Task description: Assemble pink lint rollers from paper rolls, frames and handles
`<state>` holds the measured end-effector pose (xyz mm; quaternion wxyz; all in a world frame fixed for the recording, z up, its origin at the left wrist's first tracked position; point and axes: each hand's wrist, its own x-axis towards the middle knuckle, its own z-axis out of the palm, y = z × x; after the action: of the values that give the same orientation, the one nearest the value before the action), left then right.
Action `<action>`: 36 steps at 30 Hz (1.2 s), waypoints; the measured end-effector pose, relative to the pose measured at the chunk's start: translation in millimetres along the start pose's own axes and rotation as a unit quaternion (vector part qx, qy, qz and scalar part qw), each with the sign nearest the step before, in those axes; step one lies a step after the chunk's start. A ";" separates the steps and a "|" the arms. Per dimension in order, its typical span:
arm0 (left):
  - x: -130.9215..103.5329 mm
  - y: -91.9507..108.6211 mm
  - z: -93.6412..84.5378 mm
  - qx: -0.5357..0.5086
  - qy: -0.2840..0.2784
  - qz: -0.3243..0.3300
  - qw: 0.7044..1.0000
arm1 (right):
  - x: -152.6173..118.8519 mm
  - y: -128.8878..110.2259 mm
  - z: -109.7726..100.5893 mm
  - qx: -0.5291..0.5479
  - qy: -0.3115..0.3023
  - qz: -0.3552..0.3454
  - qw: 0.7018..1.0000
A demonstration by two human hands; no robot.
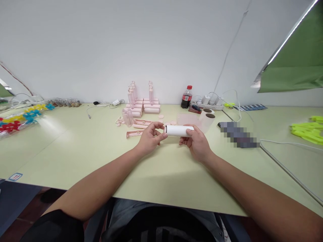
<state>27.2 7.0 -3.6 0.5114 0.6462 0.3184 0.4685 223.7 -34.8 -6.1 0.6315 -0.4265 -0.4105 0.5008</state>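
Observation:
My right hand (198,143) is wrapped round the right part of a white lint roller roll (178,130), held level above the table. At its left end, the fingers of my left hand (151,137) pinch a small pink end cap (165,129) against the dark-edged opening. Whether the cap sits inside the roll I cannot tell. Just beyond my left hand lie pink half-shells (135,133). Clear pink tubes (127,117) stand behind them. Several pink round discs (160,116) lie past the roll, partly hidden by my hands.
Pink lint rollers (151,107) with upright handles are grouped by the wall. Two more rolls (208,121) stand right of a cola bottle (186,97) and a power strip (214,107). Further right are a blurred dark object (237,134), cables and neon-yellow parts (306,131). Bagged colourful pieces (25,117) lie left.

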 end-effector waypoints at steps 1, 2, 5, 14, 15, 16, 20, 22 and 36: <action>0.0 0.0 -0.1 0.000 0.001 -0.001 1.000 | 0.0 0.0 -0.4 -0.001 -0.002 0.000 1.000; -0.2 0.1 -0.1 -0.001 0.002 -0.001 1.000 | 0.0 0.3 -0.8 -0.003 -0.005 0.001 1.000; -0.8 0.9 0.0 -0.005 0.010 -0.003 1.000 | 0.3 2.1 -1.9 -0.007 -0.014 0.008 1.000; 0.3 -2.7 -2.0 0.010 0.029 0.005 1.000 | -0.7 3.5 -3.9 -0.053 -0.057 0.055 0.995; 0.2 -3.1 -2.1 0.013 0.028 0.003 1.000 | -1.0 3.3 -3.9 -0.057 -0.059 0.057 0.995; 0.0 -3.2 -2.1 0.015 0.027 0.003 1.000 | -1.3 3.0 -3.8 -0.060 -0.060 0.057 0.995; -1.5 -2.3 -0.8 0.021 0.029 0.001 0.999 | -1.7 2.5 -2.6 -0.058 -0.061 0.067 0.994; -1.8 -1.9 -0.1 0.021 0.031 0.000 0.999 | -2.3 2.2 -1.6 -0.046 -0.066 0.078 0.994; -17.6 3.4 7.9 0.105 -0.085 0.033 0.990 | -30.4 9.5 16.8 -0.099 -0.252 0.049 0.961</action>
<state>28.1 -12.5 -5.6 0.4499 0.7441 0.2995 0.3927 200.2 -61.3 -12.8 0.4369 -0.3665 -0.5822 0.5795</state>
